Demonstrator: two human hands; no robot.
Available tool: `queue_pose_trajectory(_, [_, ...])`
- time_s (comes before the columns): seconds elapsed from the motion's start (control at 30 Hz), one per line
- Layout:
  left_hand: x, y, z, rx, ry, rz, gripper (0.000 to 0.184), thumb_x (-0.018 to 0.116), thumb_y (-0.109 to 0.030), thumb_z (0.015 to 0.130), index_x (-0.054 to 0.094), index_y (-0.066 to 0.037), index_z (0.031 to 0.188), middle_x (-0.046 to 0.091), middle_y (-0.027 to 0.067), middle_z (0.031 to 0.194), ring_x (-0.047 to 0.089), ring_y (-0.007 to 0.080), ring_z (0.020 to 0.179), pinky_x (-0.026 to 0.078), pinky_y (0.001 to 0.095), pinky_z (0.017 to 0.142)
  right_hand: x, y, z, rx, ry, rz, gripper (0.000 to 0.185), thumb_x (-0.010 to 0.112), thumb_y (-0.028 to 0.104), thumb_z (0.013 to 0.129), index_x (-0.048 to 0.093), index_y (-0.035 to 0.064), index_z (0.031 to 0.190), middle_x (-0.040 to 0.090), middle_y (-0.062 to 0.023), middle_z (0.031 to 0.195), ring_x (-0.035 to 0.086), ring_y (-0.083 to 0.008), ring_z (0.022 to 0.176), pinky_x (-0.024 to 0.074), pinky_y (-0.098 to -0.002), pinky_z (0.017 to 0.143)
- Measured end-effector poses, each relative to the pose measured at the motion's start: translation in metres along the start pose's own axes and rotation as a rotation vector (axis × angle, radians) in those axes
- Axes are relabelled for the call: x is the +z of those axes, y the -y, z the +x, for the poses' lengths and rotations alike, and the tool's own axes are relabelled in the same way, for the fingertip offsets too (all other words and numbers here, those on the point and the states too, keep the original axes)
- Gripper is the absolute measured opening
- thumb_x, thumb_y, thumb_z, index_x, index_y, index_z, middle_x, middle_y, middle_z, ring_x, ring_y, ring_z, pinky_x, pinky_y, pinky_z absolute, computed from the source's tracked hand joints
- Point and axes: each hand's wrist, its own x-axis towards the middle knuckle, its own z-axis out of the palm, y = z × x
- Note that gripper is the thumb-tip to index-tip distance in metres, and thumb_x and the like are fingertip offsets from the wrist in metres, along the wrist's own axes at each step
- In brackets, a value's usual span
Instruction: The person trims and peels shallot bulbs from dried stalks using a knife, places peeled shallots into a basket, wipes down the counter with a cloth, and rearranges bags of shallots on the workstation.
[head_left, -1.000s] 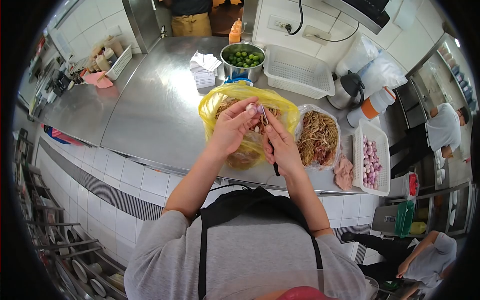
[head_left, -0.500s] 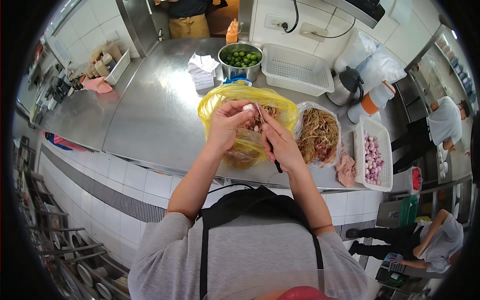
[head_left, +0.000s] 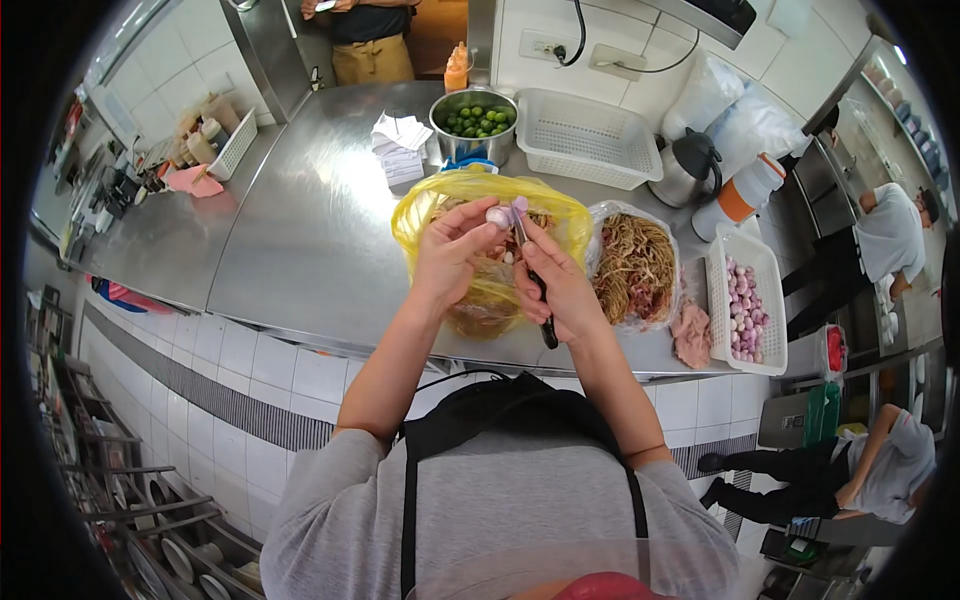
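Note:
My left hand [head_left: 450,250] pinches a peeled, pale purple onion [head_left: 499,216] above an open yellow plastic bag [head_left: 420,215]. In my right hand [head_left: 562,288] is a small knife with a black handle [head_left: 547,325]; its blade points up beside the onion, and a bit of purple skin [head_left: 520,203] shows at its tip. Brownish peelings and a few pale bulbs lie inside the yellow bag. Right of it sits a clear bag of stringy brown roots [head_left: 637,268]. Farther right, a white basket [head_left: 773,290] holds small purple onions [head_left: 742,310].
Behind the bags stand a pot of green limes [head_left: 477,120], papers [head_left: 400,145], a white crate [head_left: 590,140], a steel jug [head_left: 687,172] and an orange-banded container [head_left: 738,200]. A pink cloth [head_left: 691,335] lies near the basket. Other people stand at the right and beyond the counter.
The knife has turned more upright, with its handle now showing below my right hand, and the blade has drawn slightly away from the onion. The view has shifted a little.

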Motion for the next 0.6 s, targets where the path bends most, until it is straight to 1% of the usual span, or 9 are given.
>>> queue_pose_trajectory(0.13, [0.008,0.001,-0.003,-0.035,-0.018,-0.119,0.03,0.056,0.0,0.079,0.053,0.001,0.109,0.059,0.0082,0.098,0.058,0.0135,0.086,0.048,0.0256,0.077,-0.001,0.0,-0.001,-0.017,0.044,0.051,0.041,0.04,0.019,0.091,0.032,0.0199,0.131,0.034,0.0013,0.054,0.029,-0.0059,0.038,0.0279,-0.0191,0.034])
queue_pose_trajectory(0.2, [0.009,0.003,-0.004,-0.019,-0.006,-0.135,0.032,0.052,-0.001,0.082,0.049,0.002,0.113,0.057,0.0115,0.102,0.058,0.0134,0.089,0.049,0.0227,0.077,-0.001,-0.003,0.0,-0.064,0.021,-0.101,0.041,0.039,0.019,0.091,0.031,0.021,0.132,0.033,0.0015,0.054,0.03,-0.006,0.038,0.0283,-0.0191,0.035])
queue_pose_trajectory(0.3, [0.0,0.008,0.001,-0.023,0.01,-0.061,0.031,0.051,-0.002,0.082,0.049,0.003,0.113,0.057,0.0117,0.101,0.059,0.0138,0.086,0.05,0.0236,0.075,0.001,-0.002,-0.002,-0.054,-0.008,-0.077,0.041,0.039,0.019,0.091,0.031,0.0204,0.132,0.034,0.0016,0.054,0.03,-0.0059,0.038,0.0288,-0.0188,0.035])
queue_pose_trajectory(0.43, [0.0,0.003,0.001,-0.036,0.075,-0.061,0.03,0.05,-0.002,0.083,0.048,0.004,0.113,0.058,0.0119,0.1,0.059,0.0145,0.083,0.051,0.0243,0.073,-0.005,0.007,-0.001,-0.07,-0.025,-0.084,0.041,0.039,0.019,0.091,0.031,0.0201,0.132,0.034,0.0019,0.054,0.031,-0.0059,0.039,0.0291,-0.0186,0.035])
queue_pose_trajectory(0.5, [0.004,0.0,0.0,-0.048,0.081,-0.078,0.029,0.052,-0.003,0.083,0.051,0.003,0.111,0.059,0.0103,0.096,0.059,0.0136,0.081,0.049,0.023,0.072,-0.006,0.007,-0.001,-0.079,-0.02,-0.09,0.041,0.039,0.019,0.091,0.031,0.0201,0.132,0.034,0.0021,0.054,0.031,-0.0059,0.039,0.0291,-0.0187,0.035])
queue_pose_trajectory(0.6, [0.001,-0.001,0.001,-0.042,0.098,-0.073,0.029,0.051,-0.003,0.083,0.05,0.003,0.111,0.059,0.0106,0.098,0.059,0.0142,0.082,0.049,0.023,0.072,-0.005,0.008,0.002,-0.078,-0.044,-0.095,0.042,0.039,0.02,0.091,0.031,0.0191,0.132,0.034,0.0017,0.054,0.031,-0.0062,0.038,0.0298,-0.0194,0.035])
